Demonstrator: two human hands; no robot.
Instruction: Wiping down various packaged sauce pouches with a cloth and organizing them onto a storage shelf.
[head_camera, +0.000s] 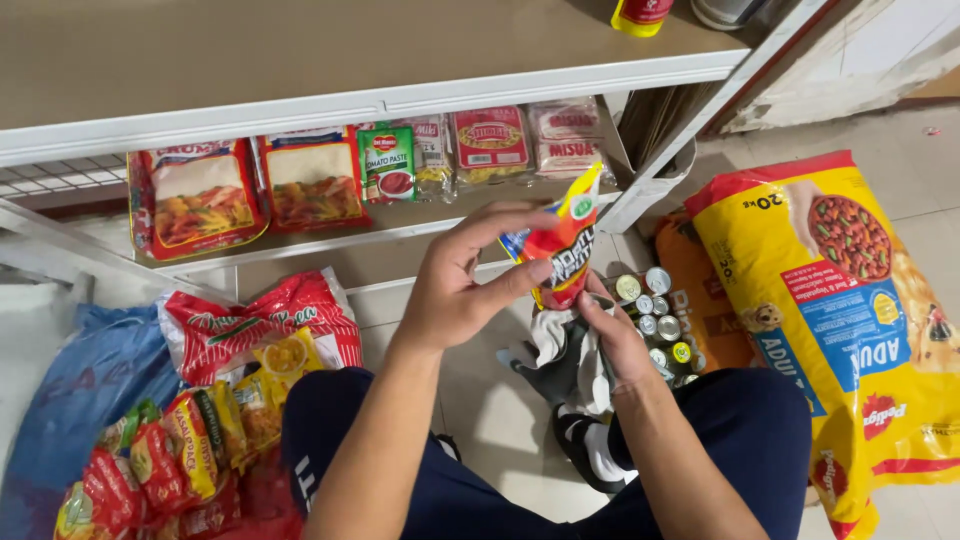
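**Sauce pouch held before lower shelf**

Red plastic bag (255, 325) of packets lies at left on floor. Left hand (455, 285) grips red sauce pouch (562, 245) by thumb and fingers, mid-frame. Right hand (610, 335) pinches pouch's lower end. Tins (655, 315), then yellow pet-food sack (850, 300), at right.

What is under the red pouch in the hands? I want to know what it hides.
Below the red pouch, held by left hand and right hand, lie a white-and-grey cloth and small tins on the floor. The right palm and part of the cloth are covered.
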